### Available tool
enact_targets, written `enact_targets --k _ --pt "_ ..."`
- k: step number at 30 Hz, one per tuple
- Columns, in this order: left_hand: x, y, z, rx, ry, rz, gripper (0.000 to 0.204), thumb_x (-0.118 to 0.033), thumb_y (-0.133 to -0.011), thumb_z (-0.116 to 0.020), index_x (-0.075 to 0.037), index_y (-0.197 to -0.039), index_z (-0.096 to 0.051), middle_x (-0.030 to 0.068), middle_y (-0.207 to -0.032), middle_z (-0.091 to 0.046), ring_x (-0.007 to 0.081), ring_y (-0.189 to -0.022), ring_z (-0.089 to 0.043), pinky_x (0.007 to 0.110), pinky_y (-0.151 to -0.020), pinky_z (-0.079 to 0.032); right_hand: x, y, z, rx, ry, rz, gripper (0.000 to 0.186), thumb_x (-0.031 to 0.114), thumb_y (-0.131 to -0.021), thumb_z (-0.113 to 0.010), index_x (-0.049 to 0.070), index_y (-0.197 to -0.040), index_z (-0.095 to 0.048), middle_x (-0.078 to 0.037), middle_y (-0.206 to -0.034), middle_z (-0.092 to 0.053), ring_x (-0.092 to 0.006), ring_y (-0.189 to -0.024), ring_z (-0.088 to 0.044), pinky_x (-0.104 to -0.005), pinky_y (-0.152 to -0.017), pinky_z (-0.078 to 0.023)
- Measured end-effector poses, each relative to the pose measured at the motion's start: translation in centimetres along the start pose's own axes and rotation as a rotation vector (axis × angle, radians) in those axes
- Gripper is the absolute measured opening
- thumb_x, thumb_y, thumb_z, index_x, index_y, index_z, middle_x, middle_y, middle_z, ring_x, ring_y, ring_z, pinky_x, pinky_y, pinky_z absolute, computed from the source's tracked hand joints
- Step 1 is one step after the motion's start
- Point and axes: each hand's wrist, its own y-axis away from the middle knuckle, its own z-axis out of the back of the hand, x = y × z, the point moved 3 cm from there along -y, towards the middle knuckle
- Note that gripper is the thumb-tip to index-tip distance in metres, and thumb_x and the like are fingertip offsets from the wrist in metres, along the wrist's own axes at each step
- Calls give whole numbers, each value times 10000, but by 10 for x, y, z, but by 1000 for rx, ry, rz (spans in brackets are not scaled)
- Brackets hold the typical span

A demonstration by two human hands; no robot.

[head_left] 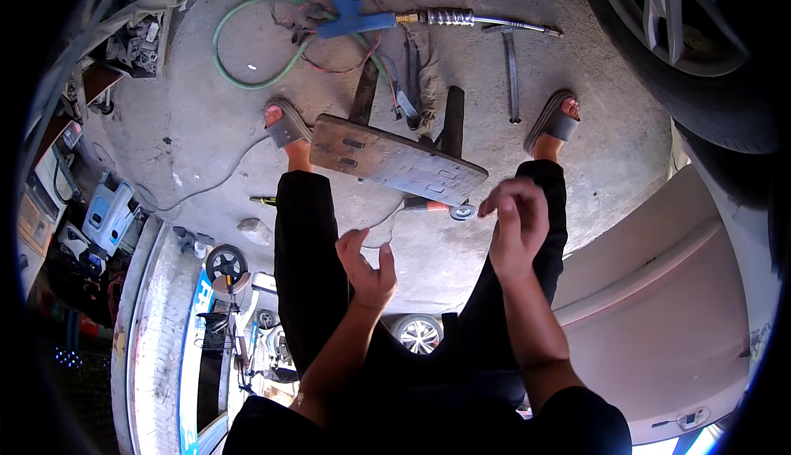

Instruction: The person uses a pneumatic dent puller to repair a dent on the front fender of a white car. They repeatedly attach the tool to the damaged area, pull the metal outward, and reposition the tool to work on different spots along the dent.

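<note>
My left hand (367, 275) is held in the air above my left thigh, its fingers bent and apart, with nothing in it. My right hand (519, 231) is raised in front of my right knee. Its fingers curl loosely, the thumb stands apart, and no object shows in it. Between my feet and beyond both hands stands a worn metal plate (400, 161) with slots, on dark legs. Partly under its near edge lies an orange angle grinder (424, 204), its disc (463, 212) close to the right fingertips. Neither hand touches these things.
A blue pistol-shaped tool (354, 18) with a spring-covered metal tube lies on the floor ahead, near a green hose (216, 43). Right of it is a T-shaped metal bar (512, 76). A car wheel (692, 18) and pale body panel (651, 315) flank the right; clutter fills the left.
</note>
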Motion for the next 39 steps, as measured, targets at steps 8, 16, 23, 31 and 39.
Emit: enact_targets --k 8,16,23,31,39 --pt "-32 -14 36 26 -121 56 355 -55 -818 -622 0 -1154 -520 182 -1145 -503 320 -1061 -481 386 -936 -371 26 77 -45 100 581 -38 215 93 -835 -656 -5 -982 -535 -138 -872 -564 -220 -678 -587 -314 -645 -486" --pt "8 -213 -48 944 -893 -558 540 -532 -779 -648 -119 -1126 -629 71 -1093 -616 269 -1083 -513 453 -928 -366 -151 -58 -23 843 1215 -213 519 468 -780 -697 64 -1090 -597 -161 -1087 -631 -334 -1018 -607 -450 -810 -476" --pt "71 -160 -123 1602 -876 -612 527 -587 -755 -653 -114 -979 -712 116 -939 -687 301 -910 -633 455 -772 -481 -229 -46 -7 1471 1166 -617 569 468 -693 -778 93 -1106 -668 -152 -965 -684 -278 -935 -646 -400 -812 -486" --pt "80 -236 -208 1788 -750 -357 530 -548 -881 -547 -46 -907 -714 108 -851 -698 239 -827 -648 416 -758 -494 -151 -215 -22 1152 1559 -206 488 461 -772 -666 47 -1028 -693 -184 -1064 -674 -322 -923 -648 -447 -796 -509" --pt "25 -392 -86 370 -111 -44 433 -413 -867 -580 -36 -1073 -624 124 -841 -679 197 -778 -637 388 -657 -492 -43 -245 3 79 584 -118 385 342 -848 -610 -28 -940 -661 -142 -778 -684 -231 -670 -665 -358 -626 -526"
